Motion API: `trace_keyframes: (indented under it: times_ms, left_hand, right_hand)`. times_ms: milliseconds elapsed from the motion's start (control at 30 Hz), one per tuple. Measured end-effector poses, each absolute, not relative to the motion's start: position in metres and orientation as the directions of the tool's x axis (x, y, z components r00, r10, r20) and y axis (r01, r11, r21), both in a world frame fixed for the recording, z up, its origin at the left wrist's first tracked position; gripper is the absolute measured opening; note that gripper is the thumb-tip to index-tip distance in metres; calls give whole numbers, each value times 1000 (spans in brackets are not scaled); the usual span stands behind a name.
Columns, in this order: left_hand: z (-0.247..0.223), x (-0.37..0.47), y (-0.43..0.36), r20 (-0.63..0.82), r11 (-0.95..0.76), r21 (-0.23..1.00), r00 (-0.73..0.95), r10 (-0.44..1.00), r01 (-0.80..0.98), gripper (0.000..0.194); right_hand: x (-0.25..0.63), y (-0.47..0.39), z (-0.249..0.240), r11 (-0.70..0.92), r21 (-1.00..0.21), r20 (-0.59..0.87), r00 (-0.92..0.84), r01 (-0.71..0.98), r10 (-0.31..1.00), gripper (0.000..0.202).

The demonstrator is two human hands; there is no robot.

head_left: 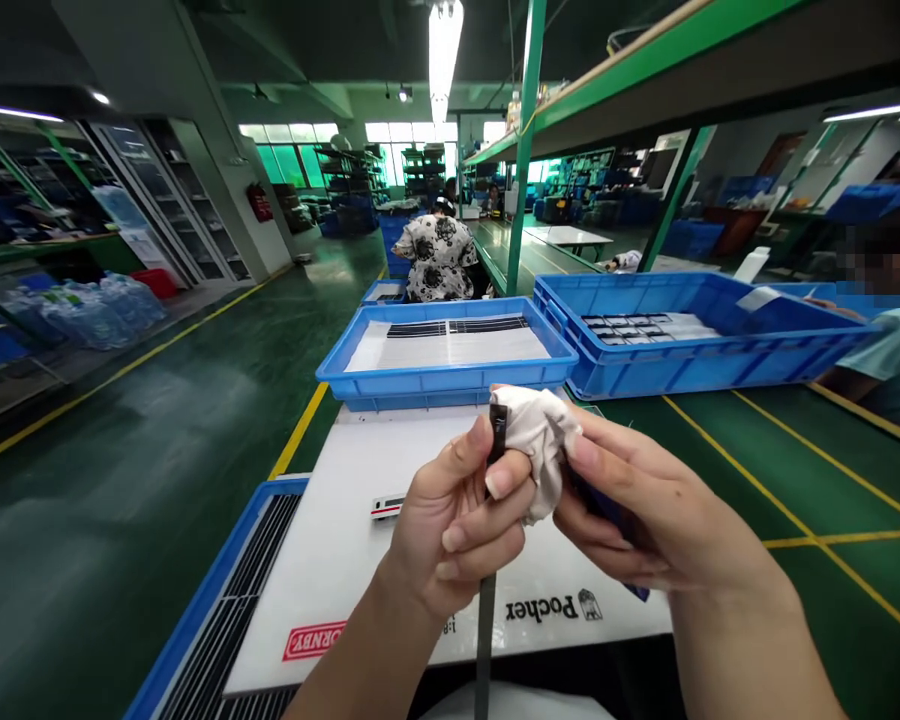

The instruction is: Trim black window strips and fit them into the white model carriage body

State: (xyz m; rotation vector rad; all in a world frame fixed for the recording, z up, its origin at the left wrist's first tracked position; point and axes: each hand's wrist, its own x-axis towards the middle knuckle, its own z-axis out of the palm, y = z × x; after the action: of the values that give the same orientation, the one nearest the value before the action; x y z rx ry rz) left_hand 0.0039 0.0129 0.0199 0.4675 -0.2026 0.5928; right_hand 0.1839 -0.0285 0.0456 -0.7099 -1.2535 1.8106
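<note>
My left hand (pixel 469 520) is closed on a long, narrow dark strip (pixel 484 640), which runs down from the fingers towards my body. Its glossy black upper end (pixel 499 425) sticks up past the thumb. A crumpled white cloth (pixel 536 430) is pinched in my right hand (pixel 645 490) and lies against the strip's upper end. Something dark blue shows under the right fingers, partly hidden. Below both hands is a white board (pixel 345 560) with upside-down "Hornby" and "Pocher" print. On the board is a small white and red model train car (pixel 385 507), partly behind my left hand.
A blue tray (pixel 450 385) with white sheets and dark strips stands beyond the board. Right of it is a deeper blue crate (pixel 720 365). Another blue tray (pixel 202 600) of dark strips lies at left. One person (pixel 439 255) sits ahead; another (pixel 896 370) is at right.
</note>
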Motion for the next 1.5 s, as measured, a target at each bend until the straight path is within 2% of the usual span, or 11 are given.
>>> trace_keyframes:
  times_ms: [67,133,233,300,400,567,900,1200,1500]
  left_hand:
    - [28,4,9,327,733,354,812,484,-580,44]
    - [36,3,5,322,699,369,790,522,-612,46]
    - [48,3,0,300,636,410,755,583,-654,48]
    - [53,3,-3,302,611,432,744,595,-664,47]
    - [60,3,-8,331,587,444,733,595,-677,46]
    - [67,3,-12,381,531,448,691,614,-719,39]
    - [67,0,-12,401,529,489,717,569,-693,40]
    - [70,1,-14,402,541,467,713,575,-700,33]
    - [66,3,-11,403,558,463,725,559,-688,41]
  right_hand:
    - [185,-35,48,-119,-936,47,-451,-331,891,70]
    - [185,-43,54,108,-935,202,-258,-338,945,64]
    - [184,-54,73,479,-862,492,-50,-166,869,55]
    - [182,-57,90,564,-826,562,-72,5,824,44]
    - [179,-54,110,571,-801,558,-120,181,821,32]
    - [173,-44,125,589,-769,537,-247,250,807,30]
    - [166,-50,125,605,-764,550,-264,226,793,28]
    - [166,-49,128,607,-772,543,-299,189,784,28]
    - [173,-48,120,639,-738,588,-258,218,767,29]
